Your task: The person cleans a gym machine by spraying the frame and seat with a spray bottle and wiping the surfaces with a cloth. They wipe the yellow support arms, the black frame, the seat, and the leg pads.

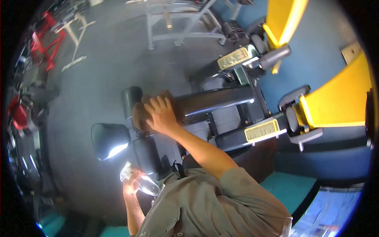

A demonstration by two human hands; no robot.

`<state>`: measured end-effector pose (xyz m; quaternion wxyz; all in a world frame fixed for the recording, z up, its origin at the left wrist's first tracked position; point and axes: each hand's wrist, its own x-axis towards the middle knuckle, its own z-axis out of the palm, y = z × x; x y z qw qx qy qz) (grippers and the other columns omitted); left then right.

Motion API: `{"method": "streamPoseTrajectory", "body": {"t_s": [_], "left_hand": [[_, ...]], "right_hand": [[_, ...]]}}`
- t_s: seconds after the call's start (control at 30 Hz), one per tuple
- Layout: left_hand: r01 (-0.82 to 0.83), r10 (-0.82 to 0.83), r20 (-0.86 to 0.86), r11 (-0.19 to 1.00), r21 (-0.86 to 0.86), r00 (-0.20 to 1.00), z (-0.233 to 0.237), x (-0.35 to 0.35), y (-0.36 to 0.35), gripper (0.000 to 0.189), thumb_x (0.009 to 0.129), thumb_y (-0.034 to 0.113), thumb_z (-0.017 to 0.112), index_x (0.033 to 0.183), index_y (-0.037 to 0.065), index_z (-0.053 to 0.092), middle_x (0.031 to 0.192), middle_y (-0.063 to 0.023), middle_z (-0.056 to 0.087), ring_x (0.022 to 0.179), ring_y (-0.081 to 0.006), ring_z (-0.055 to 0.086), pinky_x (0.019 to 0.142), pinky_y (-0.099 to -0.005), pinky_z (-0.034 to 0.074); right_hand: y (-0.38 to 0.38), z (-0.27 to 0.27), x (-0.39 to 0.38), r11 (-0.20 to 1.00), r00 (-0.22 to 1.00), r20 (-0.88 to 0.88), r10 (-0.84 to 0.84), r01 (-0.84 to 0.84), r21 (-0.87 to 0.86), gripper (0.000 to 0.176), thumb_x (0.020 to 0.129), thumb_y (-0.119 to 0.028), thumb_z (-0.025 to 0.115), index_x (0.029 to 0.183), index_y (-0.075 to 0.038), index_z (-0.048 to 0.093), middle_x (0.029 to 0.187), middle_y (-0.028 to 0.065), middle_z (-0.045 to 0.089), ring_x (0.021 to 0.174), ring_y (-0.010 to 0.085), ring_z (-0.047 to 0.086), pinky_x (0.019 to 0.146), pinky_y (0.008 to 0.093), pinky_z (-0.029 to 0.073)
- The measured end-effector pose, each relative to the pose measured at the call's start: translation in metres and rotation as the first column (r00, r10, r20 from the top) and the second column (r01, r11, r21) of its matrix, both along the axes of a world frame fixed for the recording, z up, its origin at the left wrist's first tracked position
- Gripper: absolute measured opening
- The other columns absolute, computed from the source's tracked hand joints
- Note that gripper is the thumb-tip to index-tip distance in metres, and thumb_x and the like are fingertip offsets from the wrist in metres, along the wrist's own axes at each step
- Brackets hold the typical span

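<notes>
My right hand (160,114) presses down on a brown cloth (140,117) with its fingers curled over it. The cloth is bunched at the left end of a long black padded bench (217,99), and part of it shows beyond my fingertips. My left hand (133,179) is low at the left, closed around a clear plastic bottle (148,185). A whitish, shiny top (126,170) shows above that hand; glare hides its detail, perhaps a spray head. Close to both hands are black pads (111,140) of the exercise machine.
Yellow panels (337,96) and labelled arms (261,131) of the machine stand to the right. A grey metal rack (185,37) is ahead, with a red frame (49,39) and a white stand (77,39) at far left. Teal mats (290,189) lie behind at right.
</notes>
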<state>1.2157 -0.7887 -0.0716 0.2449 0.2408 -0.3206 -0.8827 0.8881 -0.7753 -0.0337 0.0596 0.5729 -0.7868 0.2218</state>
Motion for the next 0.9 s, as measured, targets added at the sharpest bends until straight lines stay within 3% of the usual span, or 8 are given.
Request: {"method": "streamPoseTrajectory", "body": {"t_s": [0.2,0.33,0.4,0.5,0.57,0.7,0.77,0.9], "left_hand": [[0.040,-0.028,0.171,0.997,-0.067,0.985,0.002,-0.001,-0.026,0.018,0.085,0.006,0.071,0.098,0.003,0.059,0.085,-0.0100,0.064,0.079,-0.0213,0.065,0.079,-0.0391,0.055],[0.168,-0.156,0.095,0.976,-0.136,0.983,-0.001,-0.020,-0.047,0.019,0.085,0.006,0.072,0.099,0.002,0.060,0.087,-0.0101,0.064,0.080,-0.0204,0.064,0.079,-0.0381,0.054],[0.224,-0.191,0.187,0.958,-0.180,0.964,0.009,-0.039,-0.046,0.020,0.084,0.005,0.072,0.100,0.003,0.060,0.087,-0.0099,0.065,0.081,-0.0202,0.064,0.078,-0.0375,0.054],[0.424,-0.367,0.226,0.852,-0.306,0.902,0.027,-0.070,-0.046,0.021,0.083,0.008,0.074,0.100,0.003,0.063,0.085,-0.0071,0.067,0.076,-0.0194,0.065,0.072,-0.0320,0.053],[0.635,-0.467,0.432,0.539,-0.553,0.772,0.052,-0.098,-0.028,0.023,0.084,0.012,0.075,0.102,0.002,0.065,0.085,-0.0055,0.068,0.072,-0.0186,0.067,0.067,-0.0309,0.054],[0.333,-0.690,0.370,-0.195,-0.923,0.622,0.161,-0.157,0.047,0.031,0.086,0.014,0.075,0.115,0.006,0.068,0.085,-0.0072,0.070,0.072,-0.0211,0.070,0.066,-0.0301,0.056],[-0.164,-0.814,0.030,-0.153,-0.974,0.580,0.210,-0.177,0.090,0.035,0.090,0.020,0.067,0.124,0.014,0.065,0.097,-0.0066,0.073,0.075,-0.0268,0.069,0.064,-0.0337,0.056],[0.054,-0.974,0.018,-0.006,-0.999,0.227,0.319,-0.189,0.175,0.032,0.082,0.023,0.067,0.114,0.019,0.069,0.089,-0.0022,0.069,0.077,-0.0234,0.066,0.086,-0.0423,0.054]], "right_hand": [[0.124,-0.009,-0.082,0.958,0.961,-0.023,-0.277,0.274,-0.088,0.064,0.071,-0.025,0.078,0.129,-0.005,0.060,0.139,0.0155,0.055,0.137,0.0341,0.043,0.117,0.0481,0.029],[0.234,0.004,-0.100,0.530,0.445,0.587,-0.676,0.847,-0.032,0.035,0.094,-0.027,0.055,0.110,0.002,0.066,0.089,0.0195,0.072,0.083,0.0420,0.069,0.081,0.0431,0.056],[0.280,0.023,-0.070,0.040,0.066,0.983,0.173,0.996,-0.074,0.038,0.101,-0.027,0.052,0.130,-0.003,0.056,0.115,0.0111,0.066,0.103,0.0246,0.064,0.089,0.0396,0.054],[0.353,0.052,-0.018,-0.264,0.176,0.887,0.426,0.962,-0.064,0.045,0.097,-0.032,0.061,0.131,-0.004,0.055,0.126,0.0103,0.061,0.116,0.0252,0.058,0.104,0.0416,0.047],[0.393,0.061,0.014,-0.350,0.431,0.800,0.417,0.889,-0.296,0.045,0.097,-0.036,0.062,0.128,-0.004,0.056,0.124,0.0112,0.062,0.115,0.0263,0.059,0.103,0.0421,0.048],[0.417,0.105,0.048,-0.499,0.249,0.943,-0.219,0.803,-0.327,0.056,0.097,-0.044,0.056,0.130,0.001,0.054,0.119,0.0165,0.064,0.112,0.0259,0.062,0.098,0.0380,0.049],[0.422,0.115,0.059,-0.430,0.130,0.859,-0.495,0.822,-0.373,0.057,0.096,-0.045,0.056,0.123,0.004,0.058,0.113,0.0185,0.066,0.103,0.0257,0.064,0.092,0.0366,0.051],[0.386,0.143,0.078,-0.139,0.175,0.572,-0.802,0.876,-0.463,0.055,0.095,-0.045,0.055,0.111,0.008,0.063,0.109,0.0182,0.067,0.092,0.0230,0.065,0.082,0.0357,0.054]]}}
